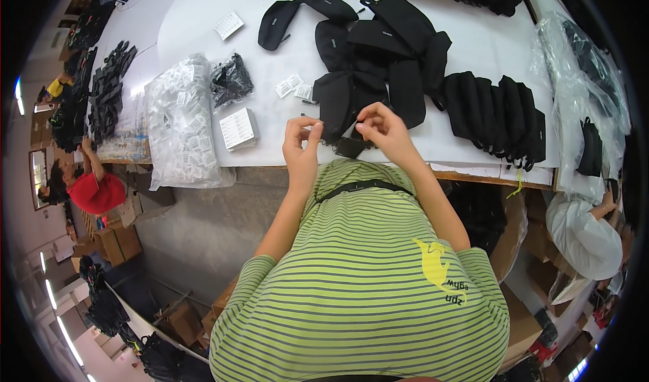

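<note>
I have both hands at the near edge of the white tabletop (267, 115), over a black pouch (332, 98) that lies straight ahead of me. My right hand (385, 132) pinches the pouch near its close end with thumb and forefinger. My left hand (302, 140) is at the pouch's nine o'clock side, thumb and forefinger nearly meeting; I cannot tell whether they grip anything thin.

Taking my hands as the clock's centre, a loose heap (392, 40) of black pouches spreads from twelve to one o'clock. At three o'clock a row (497, 120) of them leans together, with clear plastic (574, 78) beyond. Loose labels (289, 86) lie near, between ten and eleven. At ten sits a small bag (232, 81) of black pieces; at nine, a label stack (236, 130), then a big clear bag (181, 118) full of labels.

Well apart, a person in red (99, 187) is between eight and nine; another in white (583, 236) is at four.
</note>
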A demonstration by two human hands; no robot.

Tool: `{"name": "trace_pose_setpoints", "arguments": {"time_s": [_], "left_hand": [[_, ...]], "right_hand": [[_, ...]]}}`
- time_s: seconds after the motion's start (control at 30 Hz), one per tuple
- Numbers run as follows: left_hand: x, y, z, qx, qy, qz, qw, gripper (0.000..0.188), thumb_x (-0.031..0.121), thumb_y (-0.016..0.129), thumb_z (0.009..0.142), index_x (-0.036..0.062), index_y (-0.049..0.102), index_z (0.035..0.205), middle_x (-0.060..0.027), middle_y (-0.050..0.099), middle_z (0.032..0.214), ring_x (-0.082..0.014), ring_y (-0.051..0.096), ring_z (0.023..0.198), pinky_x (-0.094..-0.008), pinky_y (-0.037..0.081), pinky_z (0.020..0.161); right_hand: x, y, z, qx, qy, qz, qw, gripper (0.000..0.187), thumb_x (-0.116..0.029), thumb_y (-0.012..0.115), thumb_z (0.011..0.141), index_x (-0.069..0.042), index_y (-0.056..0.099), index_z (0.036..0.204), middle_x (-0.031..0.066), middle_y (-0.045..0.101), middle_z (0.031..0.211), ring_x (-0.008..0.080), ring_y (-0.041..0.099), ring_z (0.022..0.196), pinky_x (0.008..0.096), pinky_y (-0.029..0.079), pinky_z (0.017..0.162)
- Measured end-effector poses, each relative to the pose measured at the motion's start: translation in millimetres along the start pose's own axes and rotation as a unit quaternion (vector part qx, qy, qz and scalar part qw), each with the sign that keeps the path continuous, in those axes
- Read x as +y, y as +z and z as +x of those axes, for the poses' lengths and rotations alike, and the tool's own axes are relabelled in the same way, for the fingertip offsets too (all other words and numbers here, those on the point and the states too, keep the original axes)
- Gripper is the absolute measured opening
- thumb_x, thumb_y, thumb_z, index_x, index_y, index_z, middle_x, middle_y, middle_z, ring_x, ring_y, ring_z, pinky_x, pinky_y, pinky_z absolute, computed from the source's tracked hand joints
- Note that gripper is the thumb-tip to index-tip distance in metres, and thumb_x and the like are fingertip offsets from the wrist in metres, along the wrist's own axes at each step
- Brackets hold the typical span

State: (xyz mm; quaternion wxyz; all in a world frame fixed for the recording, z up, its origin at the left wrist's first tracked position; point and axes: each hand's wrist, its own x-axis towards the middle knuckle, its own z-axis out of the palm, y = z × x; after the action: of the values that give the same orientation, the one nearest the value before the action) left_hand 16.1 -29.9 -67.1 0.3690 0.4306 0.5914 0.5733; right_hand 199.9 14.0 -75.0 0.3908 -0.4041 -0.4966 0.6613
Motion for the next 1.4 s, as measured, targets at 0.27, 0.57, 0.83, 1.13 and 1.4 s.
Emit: {"name": "trace_pose_setpoints", "arguments": {"time_s": [0.27, 0.57, 0.83, 1.13, 1.4], "left_hand": [[38, 4, -6, -0.115, -0.125, -0.141, 0.975, 0.01, 0.01, 0.063, 0.089, 0.0003, 0.061, 0.092, 0.0017, 0.055, 0.076, -0.0027, 0.045, 0.064, -0.0178, 0.034, 0.058], [50, 18, -10, -0.154, -0.125, -0.075, 0.977, 0.008, 0.005, 0.065, 0.086, -0.0012, 0.063, 0.091, 0.0099, 0.038, 0.065, 0.0015, 0.029, 0.057, -0.0154, 0.024, 0.053], [50, 22, -14, -0.145, -0.109, -0.025, 0.983, 0.008, 0.006, 0.067, 0.084, -0.0011, 0.064, 0.088, 0.0095, 0.034, 0.061, 0.0005, 0.028, 0.056, -0.0171, 0.023, 0.052], [47, 26, -17, -0.127, -0.086, -0.023, 0.988, 0.008, 0.006, 0.067, 0.084, -0.0004, 0.064, 0.086, 0.0092, 0.033, 0.061, 0.0, 0.028, 0.056, -0.0181, 0.023, 0.052], [52, 26, -17, -0.121, -0.09, -0.007, 0.989, 0.007, 0.005, 0.066, 0.084, -0.0002, 0.063, 0.086, 0.009, 0.032, 0.06, -0.0003, 0.029, 0.056, -0.0183, 0.024, 0.052]], "right_hand": [[-29, -4, -17, -0.003, 0.033, 0.123, 0.992, 0.014, -0.01, 0.067, 0.085, -0.005, 0.057, 0.094, 0.0044, 0.067, 0.087, 0.0101, 0.062, 0.077, 0.0205, 0.044, 0.066], [-30, 3, -17, 0.017, 0.028, 0.134, 0.99, 0.013, -0.014, 0.063, 0.09, -0.002, 0.058, 0.089, 0.0102, 0.069, 0.078, 0.013, 0.065, 0.072, 0.0232, 0.048, 0.063], [-29, 4, -18, 0.014, 0.044, 0.114, 0.992, 0.017, -0.016, 0.065, 0.089, -0.002, 0.06, 0.082, 0.0066, 0.066, 0.07, 0.0088, 0.059, 0.06, 0.0198, 0.043, 0.055], [-24, 6, -18, 0.021, 0.064, 0.155, 0.986, 0.018, -0.017, 0.066, 0.088, -0.001, 0.061, 0.082, 0.0061, 0.065, 0.068, 0.0071, 0.056, 0.058, 0.0189, 0.042, 0.054], [-26, 7, -20, 0.027, 0.061, 0.159, 0.985, 0.017, -0.017, 0.067, 0.087, -0.001, 0.061, 0.083, 0.006, 0.064, 0.068, 0.0071, 0.056, 0.057, 0.0184, 0.042, 0.053]]}}
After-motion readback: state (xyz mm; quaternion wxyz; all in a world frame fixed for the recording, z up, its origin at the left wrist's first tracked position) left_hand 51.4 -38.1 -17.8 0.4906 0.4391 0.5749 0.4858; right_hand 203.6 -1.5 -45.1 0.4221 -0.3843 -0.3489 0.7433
